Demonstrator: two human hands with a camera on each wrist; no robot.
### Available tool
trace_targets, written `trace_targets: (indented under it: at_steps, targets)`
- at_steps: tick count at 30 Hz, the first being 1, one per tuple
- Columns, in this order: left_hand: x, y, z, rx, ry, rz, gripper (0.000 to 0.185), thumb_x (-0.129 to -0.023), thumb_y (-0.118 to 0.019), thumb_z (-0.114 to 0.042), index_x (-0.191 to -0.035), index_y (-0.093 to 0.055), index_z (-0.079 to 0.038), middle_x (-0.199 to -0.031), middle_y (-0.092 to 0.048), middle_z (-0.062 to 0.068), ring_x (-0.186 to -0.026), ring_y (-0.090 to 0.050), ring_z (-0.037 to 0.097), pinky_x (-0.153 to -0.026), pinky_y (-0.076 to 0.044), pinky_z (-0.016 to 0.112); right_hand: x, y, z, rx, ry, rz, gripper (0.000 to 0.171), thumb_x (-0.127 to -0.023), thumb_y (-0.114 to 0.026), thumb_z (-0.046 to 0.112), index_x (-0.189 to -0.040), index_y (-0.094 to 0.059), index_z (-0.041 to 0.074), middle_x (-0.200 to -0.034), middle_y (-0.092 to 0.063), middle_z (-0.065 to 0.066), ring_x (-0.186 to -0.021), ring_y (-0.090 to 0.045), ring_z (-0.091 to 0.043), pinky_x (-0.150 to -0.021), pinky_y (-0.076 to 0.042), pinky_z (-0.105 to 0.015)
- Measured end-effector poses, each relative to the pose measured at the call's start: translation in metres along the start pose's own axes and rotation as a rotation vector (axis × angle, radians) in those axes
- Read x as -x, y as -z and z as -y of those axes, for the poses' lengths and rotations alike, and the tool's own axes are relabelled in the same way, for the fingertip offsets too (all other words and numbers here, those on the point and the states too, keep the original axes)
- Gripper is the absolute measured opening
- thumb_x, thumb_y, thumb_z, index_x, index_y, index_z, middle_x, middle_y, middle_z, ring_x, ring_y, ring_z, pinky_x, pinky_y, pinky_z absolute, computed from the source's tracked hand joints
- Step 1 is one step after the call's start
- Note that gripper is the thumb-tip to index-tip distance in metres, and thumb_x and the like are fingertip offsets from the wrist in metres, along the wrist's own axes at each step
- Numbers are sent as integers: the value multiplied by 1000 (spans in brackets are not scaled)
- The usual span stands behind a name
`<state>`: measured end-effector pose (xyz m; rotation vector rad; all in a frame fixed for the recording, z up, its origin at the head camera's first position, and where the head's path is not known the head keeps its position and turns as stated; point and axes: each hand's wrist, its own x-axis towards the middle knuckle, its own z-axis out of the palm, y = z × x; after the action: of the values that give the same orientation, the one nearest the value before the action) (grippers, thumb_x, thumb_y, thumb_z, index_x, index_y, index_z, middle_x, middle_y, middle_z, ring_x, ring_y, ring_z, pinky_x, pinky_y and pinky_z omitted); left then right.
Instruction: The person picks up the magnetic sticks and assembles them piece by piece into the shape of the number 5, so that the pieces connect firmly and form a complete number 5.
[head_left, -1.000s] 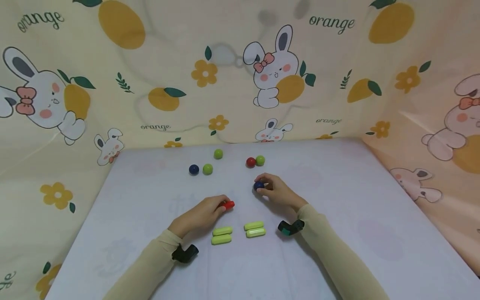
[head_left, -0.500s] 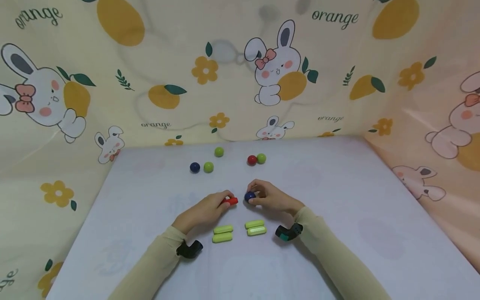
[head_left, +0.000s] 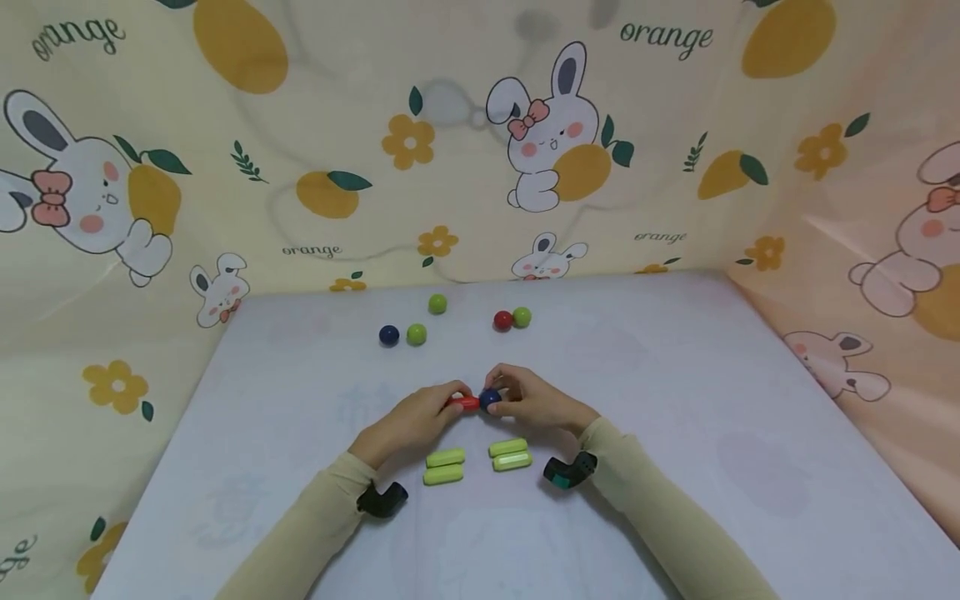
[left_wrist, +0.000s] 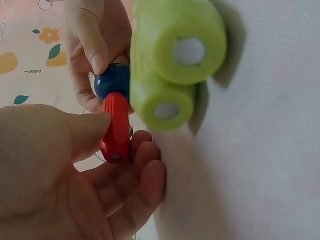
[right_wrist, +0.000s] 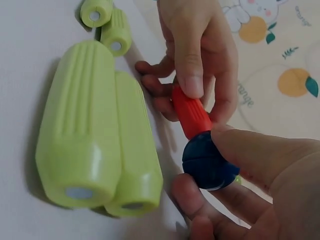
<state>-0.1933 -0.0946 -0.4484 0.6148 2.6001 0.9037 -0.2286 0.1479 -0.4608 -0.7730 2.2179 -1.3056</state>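
Head view: near the middle of the frame, on the pale tabletop [head_left: 675, 467], the left hand [head_left: 408, 421] pinches a short red stick [head_left: 465, 403] between thumb and fingertips, and the right hand [head_left: 536, 402] pinches a dark blue ball [head_left: 489, 398]. The ball touches the stick's right end. Just below the hands lie two pairs of light green sticks, the left pair [head_left: 443, 467] and the right pair [head_left: 510, 455], each pair lying side by side. Higher in the frame sit a second blue ball [head_left: 388, 335] beside a green ball [head_left: 416, 334], a lone green ball [head_left: 437, 303], and a red ball [head_left: 502, 320] touching another green ball [head_left: 522, 317].

Left wrist view: at centre left the thumb and curled fingers grip the red stick [left_wrist: 116, 129], its top end against the blue ball [left_wrist: 113, 82], which the other hand's fingers hold. A green pair [left_wrist: 172, 60] fills the upper middle.

Right wrist view: at lower right the thumb and fingers clasp the blue ball [right_wrist: 207, 161], joined to the red stick [right_wrist: 191, 112] above it. The left hand [right_wrist: 200, 50] holds the stick from the top. The near green pair [right_wrist: 95, 135] lies at left, and the far pair [right_wrist: 106, 22] lies at upper left.
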Motion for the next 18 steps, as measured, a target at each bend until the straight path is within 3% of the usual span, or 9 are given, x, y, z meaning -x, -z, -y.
trace_targets:
  at_steps: [5, 9, 18]
  targets:
    - [-1, 2, 3, 76, 35, -6, 27, -108, -48, -22, -134, -55, -19, -97, -63, 2, -83, -55, 16, -79, -46, 34, 1, 6, -2, -6, -36, -13, 40, -99, -64, 10, -138, -56, 8, -142, -58, -16, -116, -64, -29, -90, -53, -34]
    - [-3, 5, 5, 125, 63, 2, 33, -108, -47, -20, -141, -52, -17, -83, -60, 1, -75, -53, 14, -73, -43, 30, 2, 13, -5, -9, -65, -50, 39, -98, -66, 12, -136, -61, 8, -144, -56, -16, -106, -65, -28, -87, -51, -33]
    - [0, 11, 9, 131, 67, -1, 38, -108, -48, -20, -146, -49, -16, -89, -63, 0, -74, -57, 12, -72, -48, 29, 5, 23, -18, -24, -92, -151, 37, -95, -70, 9, -132, -65, 8, -138, -59, -17, -88, -62, -20, -70, -50, -27]
